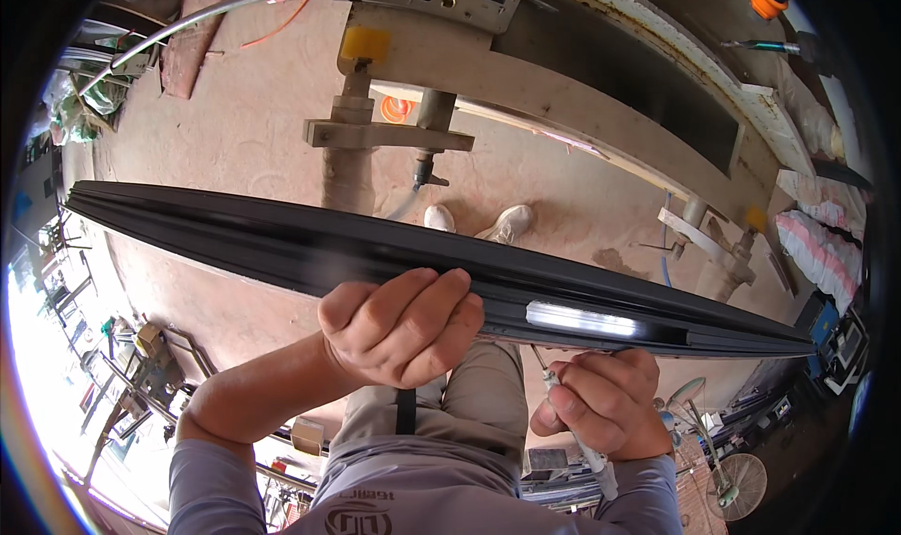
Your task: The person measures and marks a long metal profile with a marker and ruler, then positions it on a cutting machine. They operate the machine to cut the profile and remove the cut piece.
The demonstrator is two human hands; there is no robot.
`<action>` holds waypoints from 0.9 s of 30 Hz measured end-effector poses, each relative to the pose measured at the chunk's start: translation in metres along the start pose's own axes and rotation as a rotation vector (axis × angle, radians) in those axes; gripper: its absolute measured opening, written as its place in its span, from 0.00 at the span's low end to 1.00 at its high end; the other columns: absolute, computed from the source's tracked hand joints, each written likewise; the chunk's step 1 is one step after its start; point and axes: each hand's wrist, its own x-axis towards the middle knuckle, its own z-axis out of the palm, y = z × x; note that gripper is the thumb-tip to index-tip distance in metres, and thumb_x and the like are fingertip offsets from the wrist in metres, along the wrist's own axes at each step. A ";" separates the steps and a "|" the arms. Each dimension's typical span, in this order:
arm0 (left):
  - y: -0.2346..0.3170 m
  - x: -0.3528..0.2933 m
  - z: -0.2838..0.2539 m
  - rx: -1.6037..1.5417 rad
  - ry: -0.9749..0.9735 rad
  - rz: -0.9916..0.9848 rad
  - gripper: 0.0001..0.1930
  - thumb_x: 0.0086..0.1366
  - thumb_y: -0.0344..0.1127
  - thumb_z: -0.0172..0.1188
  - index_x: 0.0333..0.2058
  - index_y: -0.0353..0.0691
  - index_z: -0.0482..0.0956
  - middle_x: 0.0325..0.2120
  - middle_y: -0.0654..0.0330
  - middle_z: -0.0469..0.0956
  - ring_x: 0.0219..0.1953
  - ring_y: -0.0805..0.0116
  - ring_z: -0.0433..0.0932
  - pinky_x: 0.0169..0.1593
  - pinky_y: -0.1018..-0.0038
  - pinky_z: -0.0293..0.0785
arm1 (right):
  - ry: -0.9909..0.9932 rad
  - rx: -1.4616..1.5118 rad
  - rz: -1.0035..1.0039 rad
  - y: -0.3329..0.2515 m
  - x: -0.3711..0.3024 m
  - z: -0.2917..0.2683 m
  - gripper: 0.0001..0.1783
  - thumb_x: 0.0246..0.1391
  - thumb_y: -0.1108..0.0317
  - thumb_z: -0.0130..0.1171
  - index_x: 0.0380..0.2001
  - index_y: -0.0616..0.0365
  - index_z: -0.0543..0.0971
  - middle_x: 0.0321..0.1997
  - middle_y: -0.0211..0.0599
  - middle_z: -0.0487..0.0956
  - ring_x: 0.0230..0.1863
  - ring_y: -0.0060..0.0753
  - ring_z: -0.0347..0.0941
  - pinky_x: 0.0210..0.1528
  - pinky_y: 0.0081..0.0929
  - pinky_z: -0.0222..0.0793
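Observation:
A long black grooved profile (282, 237) spans the view in front of me, slanting down toward the right. A bright silver strip (580, 318) shows in its near face, right of the middle. My left hand (402, 327) is closed round the profile's near edge, fingers curled over it. Just below the profile, right of the left hand, my right hand (601, 402) grips a screwdriver-like tool (595, 462) with a pale handle. Its thin metal shaft points up toward the profile's lower edge; whether the tip touches cannot be seen.
Beyond the profile stands a beige metal machine (563, 94) with yellow pads and clamp-like fittings. White shoes (511, 223) show on the floor behind the profile. Striped sacks (818, 249) lie at the right, a fan (735, 486) stands lower right, and metal racks (141, 394) fill the left.

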 end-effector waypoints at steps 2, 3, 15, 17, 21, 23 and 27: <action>0.000 -0.001 0.000 -0.003 -0.008 -0.004 0.09 0.63 0.38 0.62 0.42 0.58 0.77 0.41 0.78 0.83 0.41 0.81 0.78 0.44 0.74 0.57 | -0.012 -0.005 0.004 0.000 0.000 -0.001 0.11 0.51 0.66 0.62 0.40 0.49 0.78 0.36 0.24 0.83 0.29 0.21 0.78 0.29 0.18 0.60; 0.000 -0.001 0.001 -0.007 -0.009 -0.009 0.09 0.63 0.38 0.62 0.42 0.58 0.77 0.41 0.78 0.83 0.41 0.81 0.78 0.45 0.74 0.57 | -0.012 -0.006 0.008 0.000 0.000 -0.001 0.11 0.51 0.66 0.63 0.40 0.49 0.78 0.36 0.24 0.83 0.29 0.21 0.78 0.29 0.18 0.60; -0.001 0.001 -0.002 -0.002 -0.027 0.005 0.10 0.65 0.38 0.62 0.44 0.57 0.77 0.41 0.77 0.83 0.41 0.81 0.78 0.44 0.74 0.57 | 0.014 -0.007 0.021 0.000 0.002 0.001 0.11 0.52 0.66 0.63 0.41 0.48 0.78 0.35 0.23 0.84 0.28 0.20 0.77 0.30 0.18 0.59; -0.001 0.001 -0.001 -0.008 -0.018 0.003 0.10 0.64 0.38 0.62 0.44 0.57 0.77 0.41 0.77 0.83 0.41 0.81 0.78 0.44 0.74 0.57 | 0.013 -0.005 0.024 0.000 0.002 0.001 0.12 0.52 0.66 0.63 0.41 0.48 0.78 0.35 0.23 0.84 0.28 0.20 0.77 0.30 0.18 0.59; -0.001 0.001 -0.001 -0.005 -0.030 -0.002 0.10 0.64 0.38 0.63 0.44 0.57 0.76 0.41 0.77 0.83 0.41 0.81 0.78 0.44 0.74 0.57 | 0.026 -0.020 0.021 0.000 0.001 0.003 0.11 0.52 0.66 0.63 0.41 0.48 0.78 0.34 0.23 0.84 0.27 0.20 0.76 0.30 0.18 0.59; -0.001 0.002 -0.002 -0.012 -0.039 0.001 0.10 0.64 0.39 0.63 0.44 0.57 0.76 0.41 0.77 0.83 0.41 0.81 0.77 0.44 0.74 0.57 | 0.017 -0.028 0.016 0.000 0.001 0.003 0.11 0.52 0.66 0.63 0.40 0.48 0.78 0.34 0.23 0.84 0.27 0.20 0.76 0.29 0.18 0.59; -0.001 0.003 -0.003 -0.013 -0.050 -0.002 0.10 0.64 0.39 0.63 0.44 0.57 0.77 0.41 0.77 0.83 0.41 0.81 0.77 0.44 0.74 0.57 | 0.045 -0.020 0.019 0.000 0.002 0.005 0.10 0.52 0.67 0.63 0.39 0.48 0.79 0.33 0.23 0.84 0.27 0.20 0.76 0.29 0.18 0.59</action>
